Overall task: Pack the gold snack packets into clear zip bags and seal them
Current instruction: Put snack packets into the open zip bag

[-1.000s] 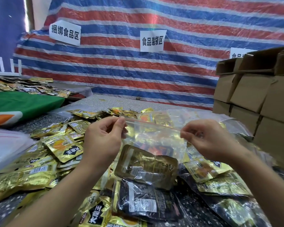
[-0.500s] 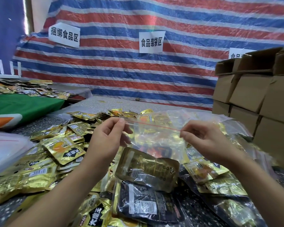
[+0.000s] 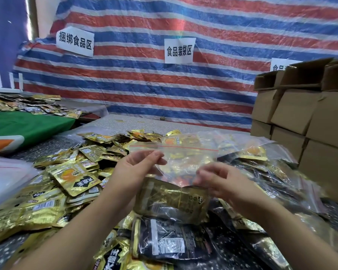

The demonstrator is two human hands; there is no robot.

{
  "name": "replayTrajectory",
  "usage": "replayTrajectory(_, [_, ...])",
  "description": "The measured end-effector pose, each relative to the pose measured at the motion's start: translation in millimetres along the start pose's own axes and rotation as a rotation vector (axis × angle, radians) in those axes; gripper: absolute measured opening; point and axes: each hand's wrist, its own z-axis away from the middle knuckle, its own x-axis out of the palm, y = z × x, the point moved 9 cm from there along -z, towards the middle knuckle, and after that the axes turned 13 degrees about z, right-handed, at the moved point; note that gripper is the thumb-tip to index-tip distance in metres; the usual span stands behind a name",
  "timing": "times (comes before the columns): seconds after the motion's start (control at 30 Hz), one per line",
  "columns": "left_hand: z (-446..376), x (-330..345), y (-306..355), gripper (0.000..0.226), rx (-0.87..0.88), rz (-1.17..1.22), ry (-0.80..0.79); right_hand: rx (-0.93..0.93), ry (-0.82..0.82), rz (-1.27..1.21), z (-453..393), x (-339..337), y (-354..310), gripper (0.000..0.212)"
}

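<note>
The clear zip bag [image 3: 183, 164] hangs upright above the heap of gold packets [image 3: 70, 178], one gold packet [image 3: 172, 199] resting in its bottom. It looks light, limp and slippery, so I would take it just under the red zip line. The left hand [image 3: 133, 172] pinches its left side between closed fingers. The right hand [image 3: 220, 182] is blurred at the bag's lower right edge; its grip cannot be told.

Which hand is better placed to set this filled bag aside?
Left, probably: the left hand pinches the clear zip bag under its red seal line, while the right hand sits lower, blurred, grip unclear.
</note>
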Motion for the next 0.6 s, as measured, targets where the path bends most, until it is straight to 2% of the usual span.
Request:
replayTrajectory(0.07, [-1, -2, -1, 0.012, -0.019, 0.036, 0.014, 0.03, -0.133, 0.12, 5, 16, 7, 0.028])
replayTrajectory(0.2, [-4, -4, -4, 0.012, -0.045, 0.091, 0.011, 0.059, -0.296, 0.145, 12, 33, 9, 0.026])
replayTrajectory(0.27, [-5, -8, -5, 0.014, -0.046, 0.086, 0.02, 0.068, -0.259, 0.239, 11, 30, 11, 0.03])
replayTrajectory(0.33, [-6, -11, -4, 0.027, -0.035, 0.036, 0.027, 0.055, -0.218, 0.208, 10, 29, 11, 0.03])
replayTrajectory(0.43, [-8, -13, -6, 0.056, -0.061, -0.055, 0.01, 0.037, -0.149, -0.075, 8, 24, 10, 0.036])
replayTrajectory(0.5, [-6, -9, -11, 0.069, -0.106, -0.136, -0.039, 0.052, -0.036, -0.222, 5, 13, 10, 0.039])
replayTrajectory(0.57, [-2, -2, -18, 0.073, -0.157, -0.258, -0.118, 0.072, 0.074, -0.318, 2, 4, 11, 0.038])
replayTrajectory(0.6, [0, 0, -21, 0.068, -0.184, -0.286, -0.133, 0.084, 0.105, -0.353, 1, 2, 12, 0.039])
